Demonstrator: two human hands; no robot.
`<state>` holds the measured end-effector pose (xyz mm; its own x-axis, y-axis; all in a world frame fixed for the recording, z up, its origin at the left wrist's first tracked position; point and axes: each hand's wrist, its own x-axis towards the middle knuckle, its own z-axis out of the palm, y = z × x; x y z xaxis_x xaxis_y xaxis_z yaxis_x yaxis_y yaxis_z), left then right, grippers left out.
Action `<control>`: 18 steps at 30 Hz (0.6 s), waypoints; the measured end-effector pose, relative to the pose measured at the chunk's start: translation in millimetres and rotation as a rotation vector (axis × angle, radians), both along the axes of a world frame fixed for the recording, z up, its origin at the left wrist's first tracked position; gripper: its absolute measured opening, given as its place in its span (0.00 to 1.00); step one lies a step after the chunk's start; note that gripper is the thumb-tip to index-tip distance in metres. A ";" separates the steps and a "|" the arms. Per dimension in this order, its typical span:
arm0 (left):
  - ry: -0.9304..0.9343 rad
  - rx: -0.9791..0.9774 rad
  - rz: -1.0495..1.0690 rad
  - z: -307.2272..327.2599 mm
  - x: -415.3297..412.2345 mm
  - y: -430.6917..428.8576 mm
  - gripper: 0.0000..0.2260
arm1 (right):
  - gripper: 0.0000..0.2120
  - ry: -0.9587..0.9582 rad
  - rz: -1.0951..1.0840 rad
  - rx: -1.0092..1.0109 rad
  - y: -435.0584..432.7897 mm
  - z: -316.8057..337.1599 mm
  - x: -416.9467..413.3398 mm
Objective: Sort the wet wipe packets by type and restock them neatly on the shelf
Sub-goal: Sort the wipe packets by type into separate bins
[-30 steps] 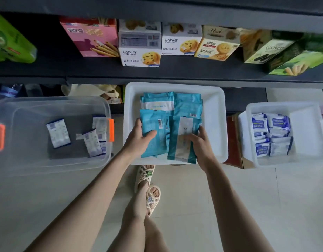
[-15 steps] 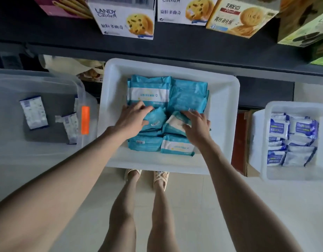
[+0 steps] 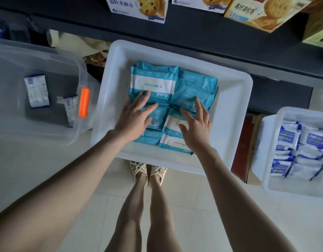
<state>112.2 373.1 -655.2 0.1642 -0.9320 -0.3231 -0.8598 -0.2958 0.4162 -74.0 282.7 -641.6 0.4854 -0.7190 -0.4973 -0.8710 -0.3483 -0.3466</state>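
Observation:
Several teal wet wipe packets point(image 3: 155, 84) lie in rows inside a white tray point(image 3: 231, 106) in the middle of the view. My left hand point(image 3: 135, 117) lies flat with spread fingers on the left packets. Over the right packets, my right hand point(image 3: 195, 128) is spread with straight fingers, touching or just above them. Neither hand holds a packet. At the right, a second white tray point(image 3: 266, 135) contains several blue-and-white wipe packets point(image 3: 291, 137). A clear bin point(image 3: 38, 59) at the left holds a few white packets point(image 3: 37, 90).
A dark shelf point(image 3: 193, 35) runs across the top, with cookie boxes point(image 3: 137, 6) standing on it. The clear bin has an orange latch point(image 3: 83, 102). A brown cardboard box point(image 3: 242, 148) sits between the two trays. My legs and sandals point(image 3: 148, 171) stand on pale floor tiles.
Both hands let go of the teal packets they gripped and now lie flat and spread over the laid-down stack. The camera has moved closer to the middle tray.

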 end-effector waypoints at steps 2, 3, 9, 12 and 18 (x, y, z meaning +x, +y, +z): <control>0.060 0.011 0.050 10.7 4.4 -7.9 0.18 | 0.22 -0.010 -0.042 0.026 -3.4 10.1 5.9; 0.100 0.004 0.081 17.2 6.8 -10.5 0.16 | 0.20 -0.036 -0.072 0.039 -3.8 16.2 10.0; 0.226 -0.057 0.247 54.6 29.8 4.8 0.11 | 0.13 -0.205 -0.239 0.077 8.2 52.4 53.8; 0.246 -0.105 0.321 70.6 52.8 27.6 0.09 | 0.11 -0.264 -0.257 0.055 24.4 66.5 86.8; 0.378 -0.121 0.532 77.3 129.3 103.6 0.07 | 0.09 -0.319 -0.237 0.136 79.7 72.5 172.8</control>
